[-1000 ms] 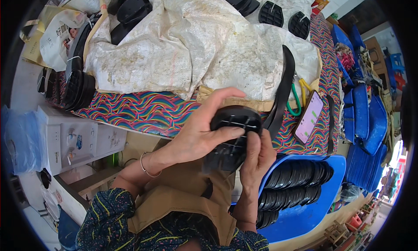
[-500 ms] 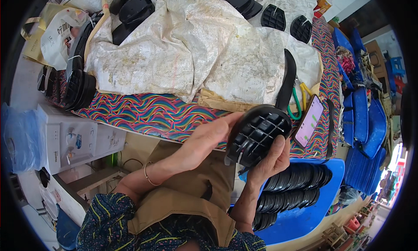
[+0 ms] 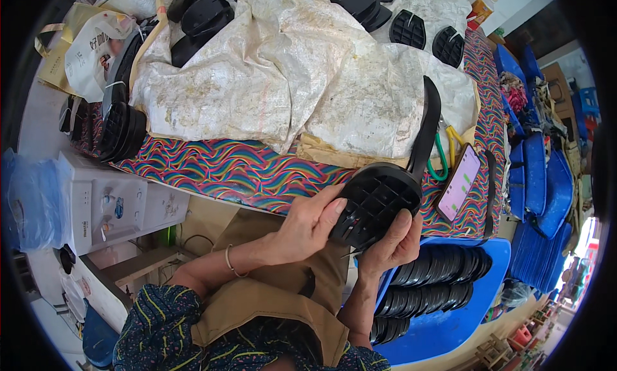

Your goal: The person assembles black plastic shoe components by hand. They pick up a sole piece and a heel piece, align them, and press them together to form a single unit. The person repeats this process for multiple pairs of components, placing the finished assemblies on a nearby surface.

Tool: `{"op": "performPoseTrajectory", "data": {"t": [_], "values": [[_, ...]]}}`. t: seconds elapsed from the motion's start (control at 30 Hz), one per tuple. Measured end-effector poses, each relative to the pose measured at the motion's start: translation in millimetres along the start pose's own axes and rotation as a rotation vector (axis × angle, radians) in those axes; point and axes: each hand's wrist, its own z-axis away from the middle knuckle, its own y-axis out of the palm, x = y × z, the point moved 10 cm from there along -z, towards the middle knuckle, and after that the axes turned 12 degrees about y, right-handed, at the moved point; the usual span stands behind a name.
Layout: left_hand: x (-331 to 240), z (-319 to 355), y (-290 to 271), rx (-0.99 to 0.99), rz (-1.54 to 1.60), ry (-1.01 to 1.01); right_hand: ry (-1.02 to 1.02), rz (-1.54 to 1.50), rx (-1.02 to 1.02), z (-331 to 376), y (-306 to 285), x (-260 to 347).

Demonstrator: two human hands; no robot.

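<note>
A black shoe sole (image 3: 376, 200) with a gridded underside is held up in front of me, just below the table edge. My left hand (image 3: 308, 226) grips its left side with the thumb along the edge. Under the sole's lower right corner, my right hand (image 3: 392, 245) supports it, and a thin pointed tool tip shows between the two hands. A long black sole strip (image 3: 426, 130) stands on edge on the table right behind the held sole.
The table has a wavy multicoloured cloth (image 3: 225, 171) covered by white sacking (image 3: 276, 81) with more black soles (image 3: 205, 14) on it. A phone (image 3: 458, 181) and scissors (image 3: 447, 153) lie at the right. A blue bin (image 3: 475, 300) of stacked soles sits below right; white boxes (image 3: 106, 204) stand at left.
The sole has been turned from top side up to gridded underside facing me and raised toward the table edge. My left hand slid from over its top to its left side.
</note>
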Motion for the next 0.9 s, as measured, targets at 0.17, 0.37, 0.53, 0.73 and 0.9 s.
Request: {"op": "performPoseTrajectory", "data": {"t": [0.17,0.37,0.53,0.73,0.9], "values": [[-8.0,-19.8,-9.0,0.014,0.109,-0.033,0.003,0.035,0.015,1.6,-1.8,-2.6],[-27.4,-18.4,-9.6,-0.089,-0.252,0.247,-0.006,0.045,0.053,7.3,1.4,-1.0],[-15.3,-26.7,-5.6,0.034,0.211,0.048,0.034,0.015,0.057,7.5,1.6,-9.9],[-10.4,-24.9,4.4,0.097,0.44,-0.019,0.094,0.006,0.111,18.4,14.0,-12.0],[-8.2,-31.0,-15.7,0.118,0.436,-0.071,0.274,0.08,0.409,14.4,17.6,-17.1]]}}
